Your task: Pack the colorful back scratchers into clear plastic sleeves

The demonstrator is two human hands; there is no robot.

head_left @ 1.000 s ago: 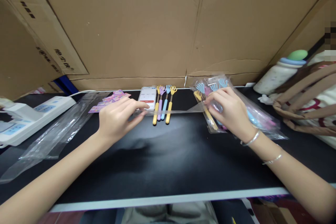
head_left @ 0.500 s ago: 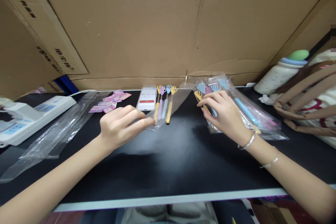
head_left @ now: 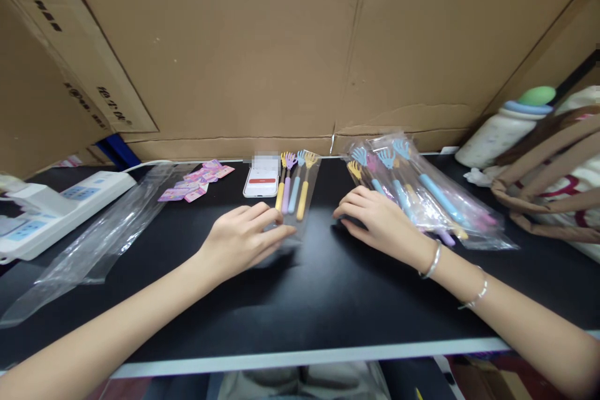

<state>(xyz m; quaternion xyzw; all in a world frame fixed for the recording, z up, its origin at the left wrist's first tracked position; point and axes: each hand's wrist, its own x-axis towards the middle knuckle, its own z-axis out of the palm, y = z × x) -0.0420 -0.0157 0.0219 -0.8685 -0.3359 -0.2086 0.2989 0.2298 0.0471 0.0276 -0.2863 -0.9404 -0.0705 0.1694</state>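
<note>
My left hand (head_left: 244,239) pinches the clear sleeve (head_left: 300,200); its four back scratchers (head_left: 293,184) point straight away from me, right hand (head_left: 375,222) loose beside.

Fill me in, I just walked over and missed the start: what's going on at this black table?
A person is working with small pastel hand-shaped back scratchers. Four lie in a row near the white phone, with a clear plastic sleeve over them. The left hand pinches the sleeve's near end. The right hand rests flat on the table, beside a clear bag of more scratchers.
</note>
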